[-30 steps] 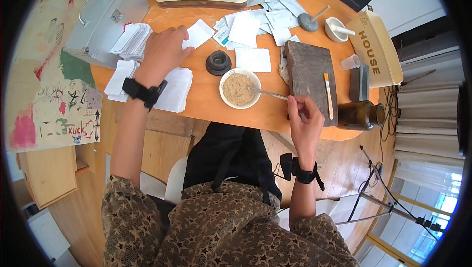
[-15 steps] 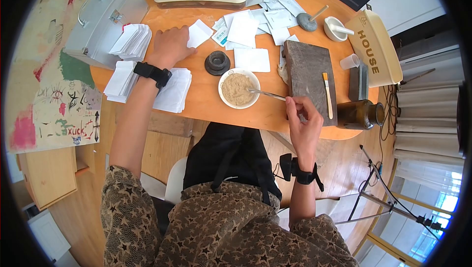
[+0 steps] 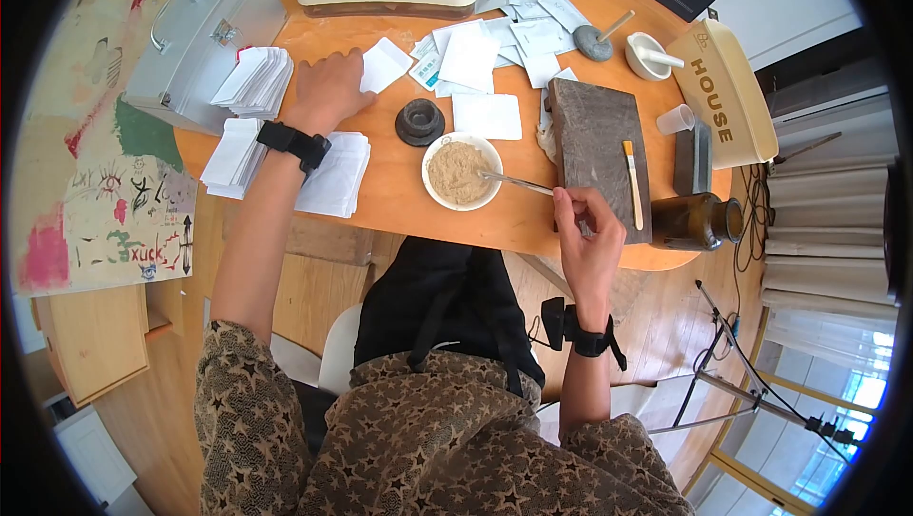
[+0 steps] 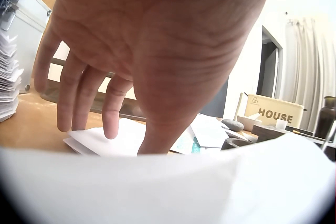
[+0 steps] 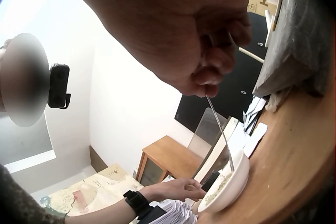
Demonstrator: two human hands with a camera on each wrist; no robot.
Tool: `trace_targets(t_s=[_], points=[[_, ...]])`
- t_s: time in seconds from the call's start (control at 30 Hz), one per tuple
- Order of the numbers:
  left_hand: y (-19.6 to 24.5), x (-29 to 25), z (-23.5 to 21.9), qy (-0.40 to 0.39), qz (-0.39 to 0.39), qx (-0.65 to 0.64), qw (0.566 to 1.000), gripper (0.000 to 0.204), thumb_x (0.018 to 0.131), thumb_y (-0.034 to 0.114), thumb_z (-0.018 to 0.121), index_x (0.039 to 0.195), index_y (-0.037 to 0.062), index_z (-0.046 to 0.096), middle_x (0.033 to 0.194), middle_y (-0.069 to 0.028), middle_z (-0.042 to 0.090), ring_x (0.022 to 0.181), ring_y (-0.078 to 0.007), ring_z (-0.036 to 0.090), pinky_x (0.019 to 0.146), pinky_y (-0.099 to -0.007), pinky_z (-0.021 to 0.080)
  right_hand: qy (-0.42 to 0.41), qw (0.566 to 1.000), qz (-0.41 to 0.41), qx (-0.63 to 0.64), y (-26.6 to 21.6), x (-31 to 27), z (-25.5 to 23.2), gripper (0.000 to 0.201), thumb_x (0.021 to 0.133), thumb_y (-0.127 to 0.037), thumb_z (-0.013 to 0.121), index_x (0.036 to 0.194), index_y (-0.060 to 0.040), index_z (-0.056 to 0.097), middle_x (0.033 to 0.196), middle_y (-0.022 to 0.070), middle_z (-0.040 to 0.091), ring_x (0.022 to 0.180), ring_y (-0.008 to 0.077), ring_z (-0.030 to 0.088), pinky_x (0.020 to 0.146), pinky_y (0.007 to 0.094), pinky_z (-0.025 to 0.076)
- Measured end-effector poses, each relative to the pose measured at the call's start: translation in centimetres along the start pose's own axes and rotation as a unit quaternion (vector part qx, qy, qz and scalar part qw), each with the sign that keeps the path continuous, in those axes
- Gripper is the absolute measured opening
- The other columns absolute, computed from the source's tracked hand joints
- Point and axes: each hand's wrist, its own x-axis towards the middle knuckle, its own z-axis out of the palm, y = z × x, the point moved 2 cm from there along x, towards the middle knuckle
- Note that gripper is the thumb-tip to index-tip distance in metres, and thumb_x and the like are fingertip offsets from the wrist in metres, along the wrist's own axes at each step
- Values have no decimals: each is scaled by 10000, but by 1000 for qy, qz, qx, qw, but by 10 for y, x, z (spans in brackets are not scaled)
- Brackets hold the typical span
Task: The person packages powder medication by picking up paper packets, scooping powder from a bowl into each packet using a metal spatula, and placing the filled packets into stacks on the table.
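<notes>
My left hand (image 3: 328,93) lies palm down at the left of the table, thumb beside a white paper packet (image 3: 388,64). In the left wrist view its fingers reach loosely down, and the fingertips are right at the packet (image 4: 123,139). With fingertips and thumb, my right hand (image 3: 592,231) pinches the end of a thin metal spoon (image 3: 525,182). The spoon slants left into a white bowl (image 3: 464,207); its tip is buried in tan powder (image 3: 456,170). Behind the bowl sits a dark round stand (image 3: 409,135), with a white packet (image 3: 487,116) lying to its right.
Stacks of white packets (image 3: 335,174) lie around my left wrist, beside a silver case (image 3: 204,45). Right of the bowl, a dark wooden block (image 3: 594,126) carries a brush (image 3: 634,183). A brown jar (image 3: 685,221) lies near the right edge. Flat sachets (image 3: 540,36) are strewn behind.
My left hand has shifted slightly forward and right, its wrist now farther up the table. My right hand, the spoon and the bowl have stayed almost still.
</notes>
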Motion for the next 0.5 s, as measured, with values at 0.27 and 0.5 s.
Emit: trace_targets(t_s=[0.27, 0.5], points=[[-1, -10, -5, 30, 11, -11, 999, 420, 838, 352, 769, 1129, 108, 591, 1075, -130, 704, 1066, -300, 658, 931, -481, 463, 3, 1000, -6, -3, 0, 0, -1, 157, 950, -114, 724, 886, 18, 668, 648, 55, 566, 587, 91, 459, 525, 259, 388], [2, -36, -19, 97, 68, -44, 992, 430, 787, 220, 815, 1129, 93, 588, 1029, -147, 702, 941, -322, 674, 889, -435, 477, 2, 1000, 8, -2, -4, 0, -5, 155, 958, -119, 718, 894, 15, 675, 649, 33, 580, 596, 67, 451, 527, 248, 384]])
